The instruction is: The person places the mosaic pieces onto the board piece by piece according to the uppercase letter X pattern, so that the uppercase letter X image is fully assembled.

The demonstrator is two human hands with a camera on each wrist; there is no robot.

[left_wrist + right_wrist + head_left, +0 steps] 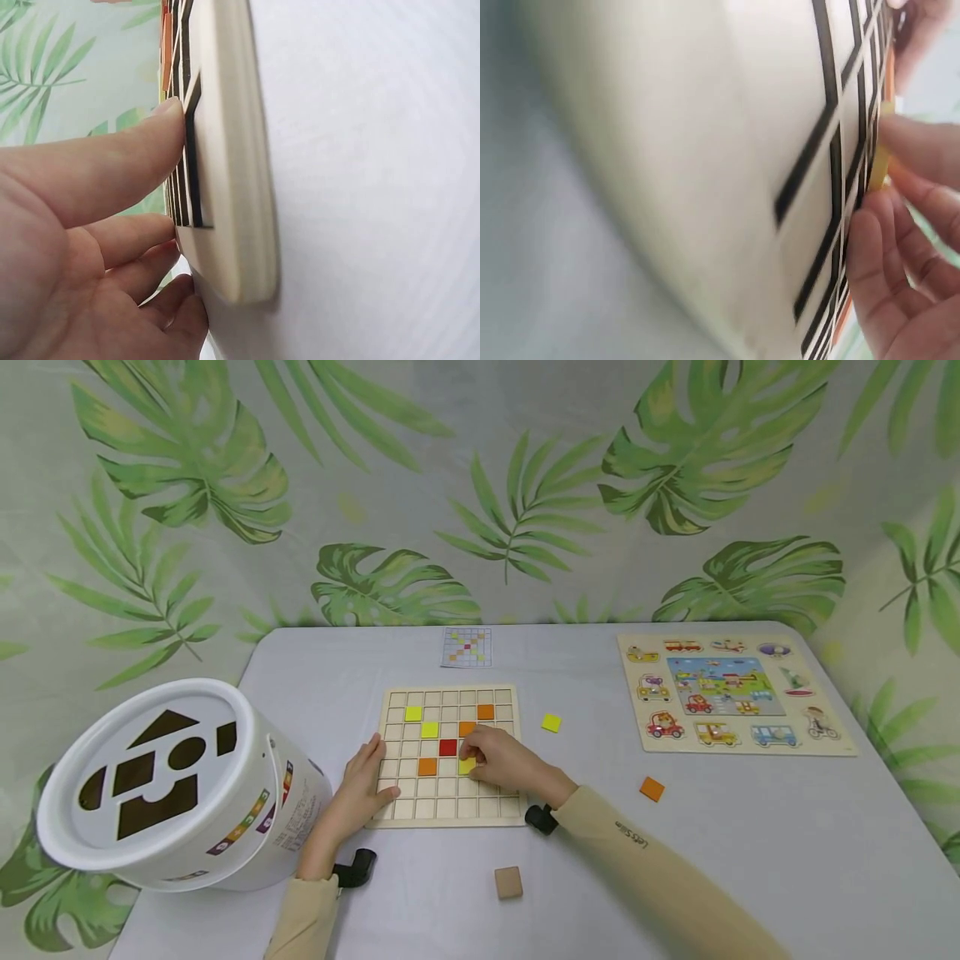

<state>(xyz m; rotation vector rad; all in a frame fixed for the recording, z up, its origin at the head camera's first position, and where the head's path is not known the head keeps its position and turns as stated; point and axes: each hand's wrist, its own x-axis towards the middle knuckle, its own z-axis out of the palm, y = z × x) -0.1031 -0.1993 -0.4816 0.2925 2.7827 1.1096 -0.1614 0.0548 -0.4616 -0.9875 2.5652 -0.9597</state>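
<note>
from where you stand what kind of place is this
Probably a staged play or recording corner rather than a lived-in room: a grey table with a leaf-print backdrop hung around it, set out with children's toys, namely a wooden grid board, a vehicle puzzle and a shape-sorter bucket.

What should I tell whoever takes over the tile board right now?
Left hand: flat, fingers resting on the grid board at its left edge, steadying it.
Right hand: pinching a yellow tile into a cell just below and right of the red tile.
Done: two yellow, three orange and the red tile sit in the board.
Left: loose yellow tile and loose orange tile lie on the table right of the board; pattern card lies behind it.
</note>
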